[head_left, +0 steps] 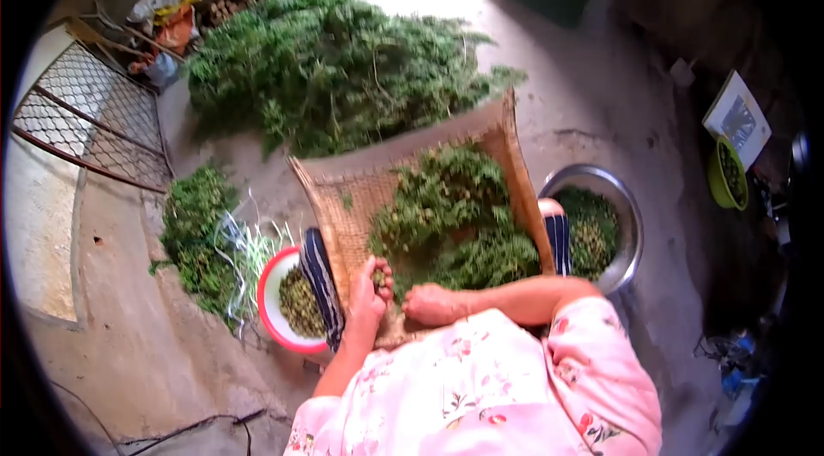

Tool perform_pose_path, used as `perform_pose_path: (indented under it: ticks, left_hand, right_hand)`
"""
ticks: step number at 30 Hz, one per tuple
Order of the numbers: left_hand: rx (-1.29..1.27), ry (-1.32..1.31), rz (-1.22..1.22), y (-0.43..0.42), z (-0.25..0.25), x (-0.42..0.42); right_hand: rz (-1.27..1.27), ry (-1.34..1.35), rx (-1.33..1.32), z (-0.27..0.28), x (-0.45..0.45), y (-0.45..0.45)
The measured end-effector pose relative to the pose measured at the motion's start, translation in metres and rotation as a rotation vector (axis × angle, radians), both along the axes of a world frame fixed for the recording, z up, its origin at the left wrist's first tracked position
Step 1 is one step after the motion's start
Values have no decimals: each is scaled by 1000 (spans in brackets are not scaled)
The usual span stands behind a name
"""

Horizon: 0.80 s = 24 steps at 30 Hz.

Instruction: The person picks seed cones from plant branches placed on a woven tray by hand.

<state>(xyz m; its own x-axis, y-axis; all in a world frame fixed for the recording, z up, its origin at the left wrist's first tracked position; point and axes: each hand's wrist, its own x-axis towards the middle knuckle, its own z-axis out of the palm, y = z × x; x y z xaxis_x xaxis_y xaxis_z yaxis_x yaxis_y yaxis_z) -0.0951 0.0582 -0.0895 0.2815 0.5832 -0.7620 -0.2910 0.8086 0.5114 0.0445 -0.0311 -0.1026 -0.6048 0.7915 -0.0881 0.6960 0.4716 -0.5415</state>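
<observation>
A woven bamboo tray (339, 224) rests on my lap, its near edge against my body. Leafy green sprigs (446, 198) with small berries fill its middle and right side. My left hand (371, 284) is at the tray's near left, fingers curled around small green berries (378, 278). Close beside it, my right hand (429, 303) is closed, knuckles up, at the near edge of the sprigs; what its fingers hold is hidden. Left of my leg stands a red-rimmed white basin (268, 284) with picked green berries (300, 305) in it.
A large heap of leafy branches (326, 69) lies on the floor beyond the tray. A smaller pile (197, 241) and pale plastic strips (249, 250) lie left. A metal basin (633, 233) with berries and leaves stands right. Farther right is a green basket (728, 173).
</observation>
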Motion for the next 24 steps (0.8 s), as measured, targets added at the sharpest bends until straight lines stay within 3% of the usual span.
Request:
perform_pose_path:
  ticks: [3,5,6,8,14,17,21,24]
  left_hand:
    - [35,-15,15,-8,-2,-3]
    - [-26,-26,59,-12,7,2]
    - [-44,-25,69,-10,3,1]
    - [-6,-12,107,-4,-7,-3]
    - [-4,-14,169,-1,-3,2]
    - [-14,-33,178,-2,-1,3]
    - [-67,-80,163,-3,3,0]
    - [-174,-158,124,-6,-2,-3]
  right_hand:
    - [-9,-12,-16,11,3,-4]
    - [-44,45,73,-17,5,-4]
    - [-77,25,-39,-9,6,2]
    - [-230,189,-22,-6,6,6]
    - [-484,237,352,-1,18,48]
    - [-604,212,370,-8,18,70]
    - [-478,-57,364,-24,1,70]
    - [-446,-16,208,-24,2,55]
